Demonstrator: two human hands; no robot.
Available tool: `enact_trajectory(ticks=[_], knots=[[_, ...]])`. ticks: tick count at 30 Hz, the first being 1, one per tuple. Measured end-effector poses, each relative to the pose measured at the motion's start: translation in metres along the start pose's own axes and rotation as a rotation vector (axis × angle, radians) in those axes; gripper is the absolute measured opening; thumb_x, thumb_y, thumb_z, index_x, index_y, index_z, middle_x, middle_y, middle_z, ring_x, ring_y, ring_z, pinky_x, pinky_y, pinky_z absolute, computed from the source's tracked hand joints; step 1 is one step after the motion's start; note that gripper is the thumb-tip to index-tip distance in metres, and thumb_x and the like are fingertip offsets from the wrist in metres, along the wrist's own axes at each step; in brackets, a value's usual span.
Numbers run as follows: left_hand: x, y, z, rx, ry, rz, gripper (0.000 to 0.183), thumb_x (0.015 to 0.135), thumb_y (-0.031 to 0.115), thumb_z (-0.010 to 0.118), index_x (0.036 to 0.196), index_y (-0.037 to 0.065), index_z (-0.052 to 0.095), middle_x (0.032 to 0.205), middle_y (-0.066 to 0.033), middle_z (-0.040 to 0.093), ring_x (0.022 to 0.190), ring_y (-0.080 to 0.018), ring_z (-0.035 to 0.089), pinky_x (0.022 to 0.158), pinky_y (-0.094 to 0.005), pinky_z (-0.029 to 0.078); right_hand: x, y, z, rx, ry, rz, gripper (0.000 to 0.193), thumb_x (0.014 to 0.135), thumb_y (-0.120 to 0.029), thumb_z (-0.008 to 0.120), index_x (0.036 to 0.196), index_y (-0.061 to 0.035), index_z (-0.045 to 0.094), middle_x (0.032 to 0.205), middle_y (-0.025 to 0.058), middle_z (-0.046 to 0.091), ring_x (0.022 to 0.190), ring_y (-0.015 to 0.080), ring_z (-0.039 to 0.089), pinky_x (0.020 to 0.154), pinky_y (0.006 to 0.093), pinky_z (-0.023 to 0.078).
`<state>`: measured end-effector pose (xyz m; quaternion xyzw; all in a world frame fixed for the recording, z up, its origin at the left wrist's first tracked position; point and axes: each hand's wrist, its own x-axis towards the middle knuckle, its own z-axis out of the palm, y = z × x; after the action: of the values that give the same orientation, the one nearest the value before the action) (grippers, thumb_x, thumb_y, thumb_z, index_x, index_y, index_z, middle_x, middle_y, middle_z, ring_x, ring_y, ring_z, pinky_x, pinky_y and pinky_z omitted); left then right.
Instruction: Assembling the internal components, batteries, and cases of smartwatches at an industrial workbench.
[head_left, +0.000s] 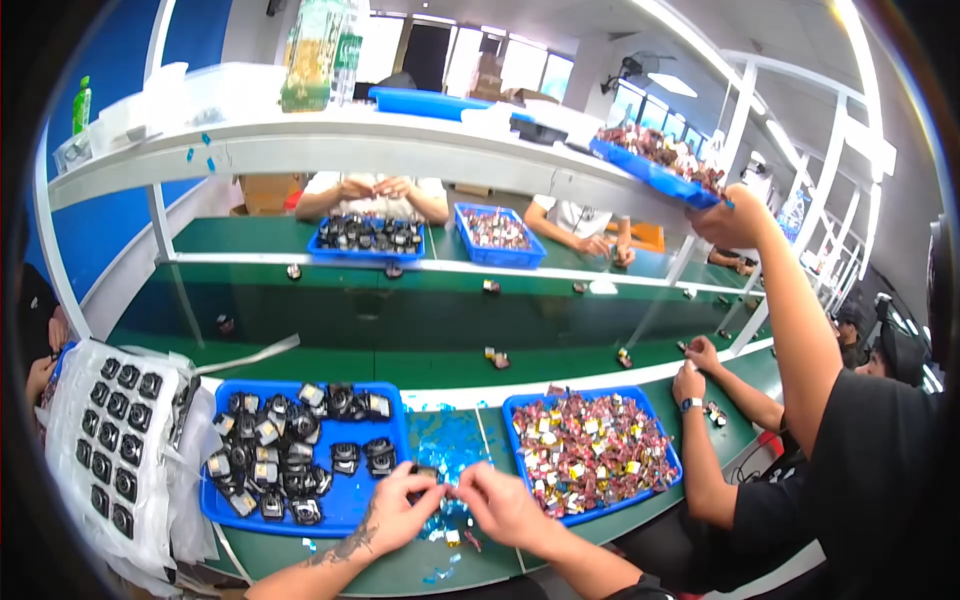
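Left hand [405, 503] and right hand [503, 508] bare. Dark tattoo [356, 542] on left forearm [318, 572], 7 o'clock. Black sleeve edge [642, 590], 5 o'clock.

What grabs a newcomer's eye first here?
Left hand and right hand work between the left blue tray, holding black parts, and the right blue tray, heaped with reddish pieces. Far left, a white tray displays dark parts in rows. Upper right, a co-worker's hand touches a shelf tray.

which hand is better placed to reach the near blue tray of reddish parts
Probably the right hand: it is nearer that tray, while the left hand, farther off, appears to hold a black module.
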<state>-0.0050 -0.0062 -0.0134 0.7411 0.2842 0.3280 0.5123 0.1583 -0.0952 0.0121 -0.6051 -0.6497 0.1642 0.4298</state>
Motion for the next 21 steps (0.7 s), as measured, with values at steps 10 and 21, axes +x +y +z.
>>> enact_trajectory(ticks=[10,21], knots=[[0.002,0.006,0.001,0.030,-0.101,0.073,0.015,0.086,0.010,0.068,0.097,0.000,0.070,0.097,-0.0128,0.060,0.083,-0.0225,0.063,0.071,-0.0314,0.050,0.008,0.008,0.002,0.201,0.023,0.136,0.010,0.088,-0.006,0.067,0.093,-0.0002,0.061,0.081,0.0081,0.065,0.072,0.0142,0.065,0.065,0.0272,0.052],[0.008,0.003,0.002,0.148,-0.083,0.204,0.016,0.085,0.005,0.068,0.099,-0.002,0.070,0.099,-0.0154,0.063,0.092,-0.0271,0.063,0.081,-0.0348,0.049,0.012,0.010,0.004,0.195,0.095,0.083,0.010,0.085,-0.005,0.066,0.088,0.0000,0.058,0.082,0.0128,0.062,0.071,0.0260,0.064,0.063,0.0352,0.052]])
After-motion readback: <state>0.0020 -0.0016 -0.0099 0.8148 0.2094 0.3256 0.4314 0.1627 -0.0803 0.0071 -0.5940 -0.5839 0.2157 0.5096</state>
